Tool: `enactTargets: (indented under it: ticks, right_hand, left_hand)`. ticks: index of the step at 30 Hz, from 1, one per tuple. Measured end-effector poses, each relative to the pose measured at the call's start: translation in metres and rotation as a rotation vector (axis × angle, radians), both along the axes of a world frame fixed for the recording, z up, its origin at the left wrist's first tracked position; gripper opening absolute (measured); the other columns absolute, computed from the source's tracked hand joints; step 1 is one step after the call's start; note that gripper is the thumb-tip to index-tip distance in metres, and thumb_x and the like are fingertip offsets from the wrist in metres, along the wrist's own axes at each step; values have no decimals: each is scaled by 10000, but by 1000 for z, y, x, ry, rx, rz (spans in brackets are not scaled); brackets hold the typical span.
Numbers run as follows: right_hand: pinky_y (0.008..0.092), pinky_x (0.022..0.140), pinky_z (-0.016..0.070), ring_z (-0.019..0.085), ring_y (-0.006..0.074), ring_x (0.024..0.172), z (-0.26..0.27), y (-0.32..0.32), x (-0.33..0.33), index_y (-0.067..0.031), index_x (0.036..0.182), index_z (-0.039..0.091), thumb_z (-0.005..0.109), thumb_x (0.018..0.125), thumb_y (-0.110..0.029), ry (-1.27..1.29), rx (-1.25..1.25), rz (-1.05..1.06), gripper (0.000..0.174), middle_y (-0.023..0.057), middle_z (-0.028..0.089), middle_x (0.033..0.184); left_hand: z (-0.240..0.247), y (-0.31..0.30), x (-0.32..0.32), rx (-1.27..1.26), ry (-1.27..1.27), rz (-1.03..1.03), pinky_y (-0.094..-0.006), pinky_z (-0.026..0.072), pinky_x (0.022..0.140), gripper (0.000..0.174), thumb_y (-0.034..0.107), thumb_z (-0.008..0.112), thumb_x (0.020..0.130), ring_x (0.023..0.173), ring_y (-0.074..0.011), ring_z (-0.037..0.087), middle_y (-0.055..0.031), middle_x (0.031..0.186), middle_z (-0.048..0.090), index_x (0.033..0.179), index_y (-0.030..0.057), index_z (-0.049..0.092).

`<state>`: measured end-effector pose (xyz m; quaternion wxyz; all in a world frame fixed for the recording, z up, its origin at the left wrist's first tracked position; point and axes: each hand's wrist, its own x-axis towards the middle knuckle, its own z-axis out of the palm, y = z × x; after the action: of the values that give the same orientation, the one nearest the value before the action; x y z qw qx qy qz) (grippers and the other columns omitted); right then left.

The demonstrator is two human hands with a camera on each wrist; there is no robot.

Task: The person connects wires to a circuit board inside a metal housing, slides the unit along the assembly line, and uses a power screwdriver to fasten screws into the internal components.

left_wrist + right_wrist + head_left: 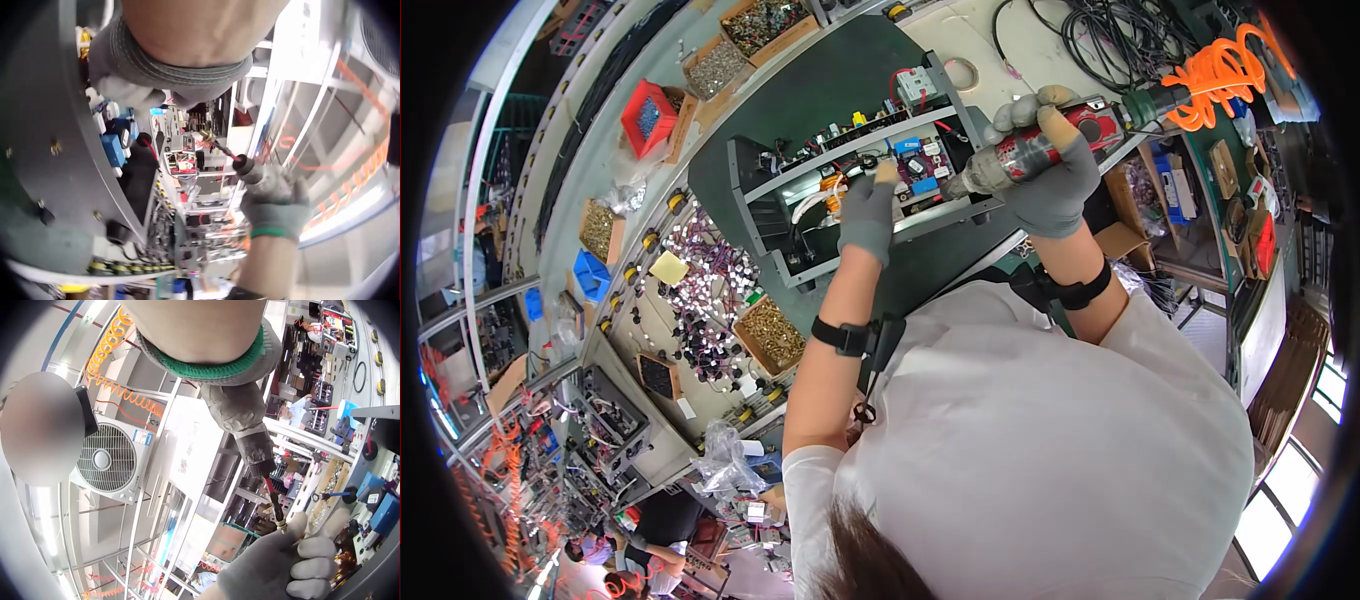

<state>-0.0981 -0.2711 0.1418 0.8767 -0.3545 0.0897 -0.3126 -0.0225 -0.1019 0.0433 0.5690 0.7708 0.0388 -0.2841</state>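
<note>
In the head view I am seeing only part of the left hand in its grey, tan-tipped glove [868,215]; some of its fingers are hiding behind it, so I am not making out whether they are pinching anything. The right hand in its grey, tan-tipped glove [1052,192] is covering part of the red-and-grey power driver [1000,165]. The dark-grey metal chassis [830,157] is running off the right wrist view's edge. Tiny brass-coloured parts [772,338] are looking too small to identify. A blurred oval [42,429] is hiding its own detail.
</note>
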Motion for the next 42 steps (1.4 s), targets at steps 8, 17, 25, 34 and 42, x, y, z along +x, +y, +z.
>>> enactTargets:
  ticks: [8, 17, 25, 34, 42]
  right_hand:
    - [379, 704, 470, 544, 235, 796, -11, -10, 3, -57, 978, 501, 495, 840, -101, 13, 12, 0, 145, 83, 549, 822]
    - [379, 680, 472, 569, 252, 711, -37, 3, 21, -21, 984, 526, 509, 787, -49, 70, -133, -58, 200, 141, 576, 784]
    - [348, 659, 479, 582, 232, 703, -57, 7, 47, 23, 893, 547, 532, 779, -35, 62, -181, -140, 129, 125, 590, 761]
    - [299, 625, 503, 608, 175, 667, -61, 13, 51, 2, 927, 562, 612, 714, 31, 50, -94, -120, 221, 84, 599, 761]
    - [290, 628, 499, 607, 168, 671, -60, 13, 44, 10, 915, 579, 632, 710, 34, 23, -227, -154, 213, 92, 610, 788]
  left_hand:
    - [41, -20, 33, 848, -658, -563, -426, 486, 695, 280, 332, 547, 820, 814, -318, 630, -145, 848, 652, 928, 86, 626]
    - [-28, 5, 35, 525, -141, -283, -380, 484, 706, 365, 346, 566, 777, 781, -334, 640, -199, 816, 659, 879, 15, 682]
    - [-129, 19, 40, 65, -13, -282, -316, 420, 515, 154, 174, 545, 822, 554, -186, 550, -54, 638, 571, 786, 54, 633]
    - [-56, -2, 34, -252, 648, 165, -233, 240, 401, 74, 167, 559, 807, 441, -70, 381, 28, 592, 500, 790, 113, 606]
    - [-8, -18, 35, 670, -501, -642, -388, 480, 627, 150, 165, 562, 809, 754, -281, 625, -111, 780, 632, 933, 91, 602]
